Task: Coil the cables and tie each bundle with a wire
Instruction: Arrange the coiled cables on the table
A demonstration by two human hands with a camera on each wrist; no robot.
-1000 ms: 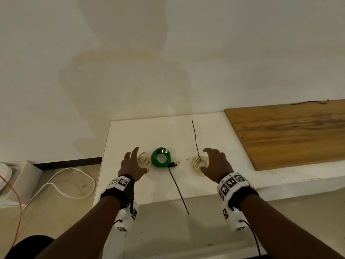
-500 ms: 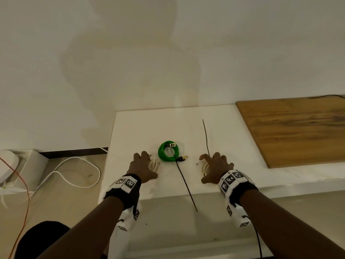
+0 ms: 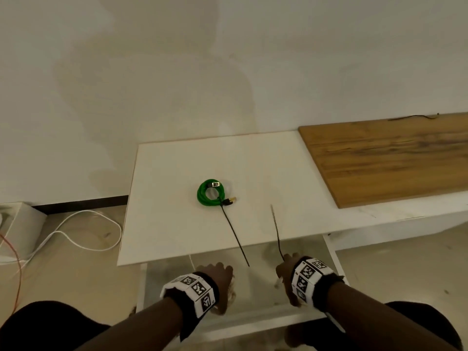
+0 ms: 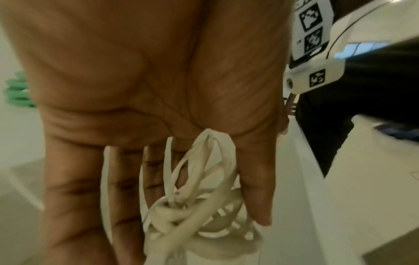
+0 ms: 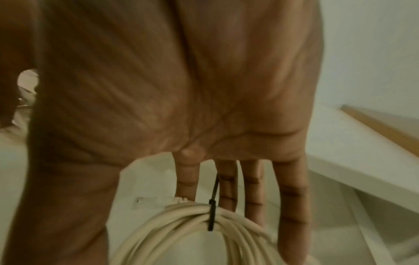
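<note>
Tying seemingly done; left hand [image 3: 217, 279] gripping a loose cream bundle [image 4: 199, 206], right hand [image 3: 285, 271] gripping a black-tied cream coil [image 5: 192, 222]; next, probably setting both down, green coil [image 3: 210, 196] at 12 o'clock on desk [image 3: 164, 198].

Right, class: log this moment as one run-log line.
left hand: holds white cable bundle | right hand: holds tied cream coil | green coil: on table

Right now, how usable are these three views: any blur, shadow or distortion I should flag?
Head view: sharp on the green cable coil; soft shadows on the wall; straight edges bow from the wide lens; both hands slightly smeared. Left wrist view: left hand fills the frame, the white cable bundle and background motion-blurred. Right wrist view: right hand looms large and dim, soft overall; the black tie on its beige coil is readable.
</note>
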